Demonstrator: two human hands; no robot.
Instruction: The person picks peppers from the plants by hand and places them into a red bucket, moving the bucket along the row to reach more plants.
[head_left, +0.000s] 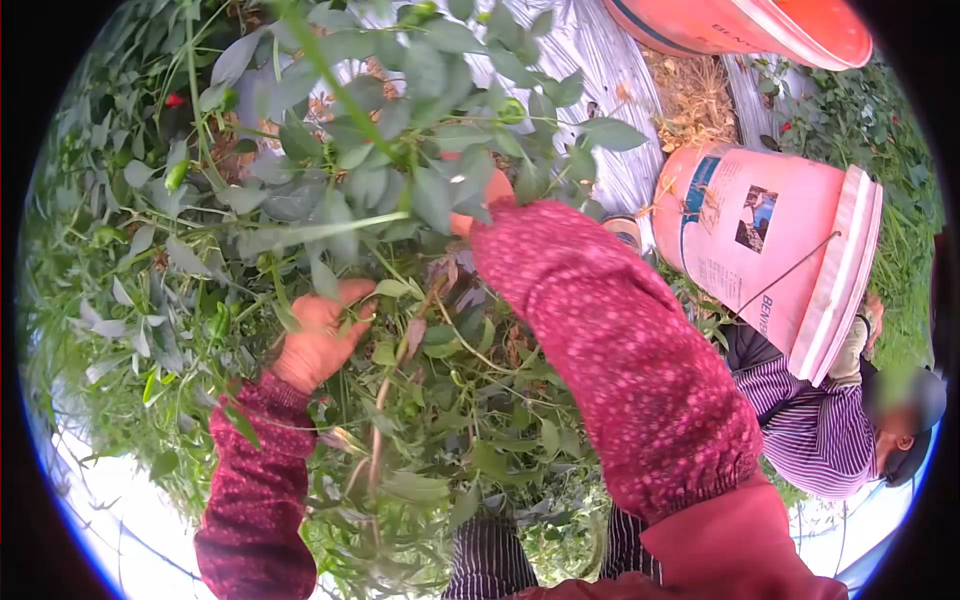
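Note:
Leafy pepper plants (420, 400) fill the middle and left of the head view. My left hand (325, 333) is among the leaves left of centre, its thumb and fingers bent round towards each other at some foliage; what lies between them is too small to name. Further up, my right hand (483, 200) reaches in behind leaves, which cover most of its fingers. A green pepper (177, 175) hangs at the upper left, and a small red one (175, 100) shows above it. Both my forearms are in dark red patterned sleeves.
A pink bucket (765, 225) with a white rim leans at the right, and an orange-red bucket (700, 25) is at the top right. Beyond the pink bucket is another person (825, 430) in a striped top and cap. Silvery sheeting (610, 100) covers ground between the plants.

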